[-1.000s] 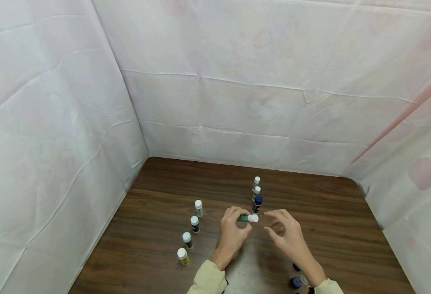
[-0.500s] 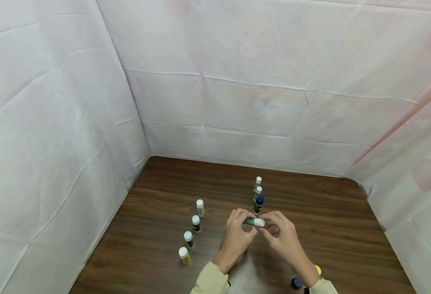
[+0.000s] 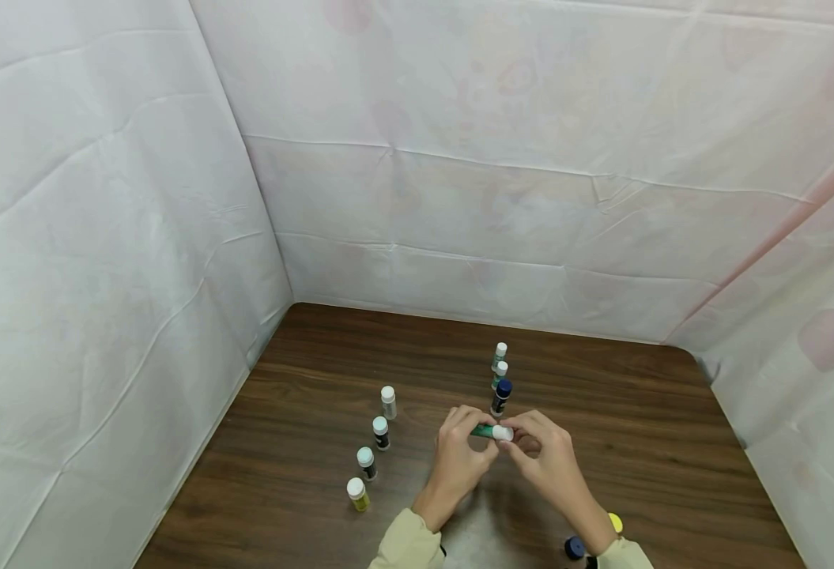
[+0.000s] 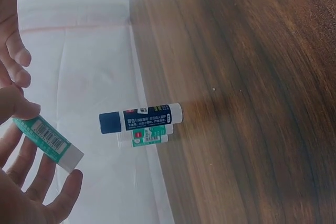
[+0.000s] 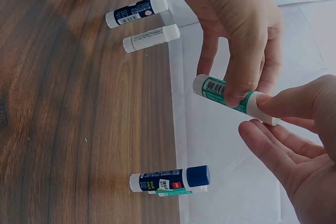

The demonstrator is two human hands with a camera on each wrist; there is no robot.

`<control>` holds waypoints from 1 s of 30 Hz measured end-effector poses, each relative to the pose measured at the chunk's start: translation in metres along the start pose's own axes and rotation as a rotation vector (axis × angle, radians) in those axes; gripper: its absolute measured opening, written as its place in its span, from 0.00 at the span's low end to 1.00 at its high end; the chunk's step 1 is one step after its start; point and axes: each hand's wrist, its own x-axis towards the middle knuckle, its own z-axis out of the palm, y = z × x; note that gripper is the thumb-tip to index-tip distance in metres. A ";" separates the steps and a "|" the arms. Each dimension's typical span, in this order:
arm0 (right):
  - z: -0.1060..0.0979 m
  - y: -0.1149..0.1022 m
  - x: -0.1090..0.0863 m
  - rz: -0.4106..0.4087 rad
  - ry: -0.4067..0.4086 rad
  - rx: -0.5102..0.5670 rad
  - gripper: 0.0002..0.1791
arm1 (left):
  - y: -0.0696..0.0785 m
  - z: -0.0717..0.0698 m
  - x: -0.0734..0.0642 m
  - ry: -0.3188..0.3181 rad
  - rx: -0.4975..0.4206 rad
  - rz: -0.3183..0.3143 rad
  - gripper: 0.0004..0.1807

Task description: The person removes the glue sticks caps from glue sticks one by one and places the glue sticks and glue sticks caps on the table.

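Observation:
Over the table's middle, my left hand [image 3: 455,458] grips a green glue stick [image 3: 484,431] with a white end, held sideways and tilted. The thumb and fingertips of my right hand [image 3: 543,458] pinch its white cap [image 5: 266,113], as the right wrist view shows. Just beyond the hands stands a navy glue stick with a blue cap [image 3: 502,397]. Behind that one, two green glue sticks with white tops [image 3: 500,374] line up toward the back edge.
Left of my hands, a slanting row of upright glue sticks holds a white one [image 3: 389,403], two dark ones [image 3: 381,433] and a yellow one [image 3: 358,495]. A blue cap [image 3: 575,548] and a yellow cap [image 3: 616,521] lie near my right forearm. White cloth [image 3: 417,197] surrounds the wooden table.
My right hand has moved left and its fingers now pinch the white cap. My left hand with the green glue stick has shifted slightly right.

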 end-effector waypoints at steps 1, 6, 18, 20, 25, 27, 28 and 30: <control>0.000 0.000 0.000 -0.003 0.003 0.002 0.17 | 0.000 0.000 0.000 -0.001 -0.002 -0.001 0.16; -0.001 0.001 0.000 -0.022 0.014 0.012 0.18 | -0.002 0.000 0.000 -0.005 -0.015 -0.005 0.16; -0.010 -0.016 0.007 -0.044 0.049 -0.012 0.19 | -0.011 -0.005 0.002 0.041 -0.044 -0.034 0.16; -0.010 -0.018 0.007 -0.046 0.053 -0.013 0.20 | -0.012 -0.005 0.002 0.050 -0.051 -0.039 0.16; -0.012 -0.011 0.003 -0.021 0.042 -0.015 0.20 | -0.017 -0.005 0.001 0.089 -0.067 -0.073 0.17; -0.013 -0.007 0.001 -0.009 0.035 -0.017 0.20 | -0.019 -0.006 0.001 0.103 -0.072 -0.093 0.17; -0.013 -0.005 0.000 -0.006 0.034 -0.016 0.20 | -0.020 -0.006 0.001 0.106 -0.076 -0.111 0.17; -0.014 -0.003 -0.001 -0.001 0.031 -0.020 0.19 | -0.021 -0.007 0.001 0.113 -0.089 -0.144 0.16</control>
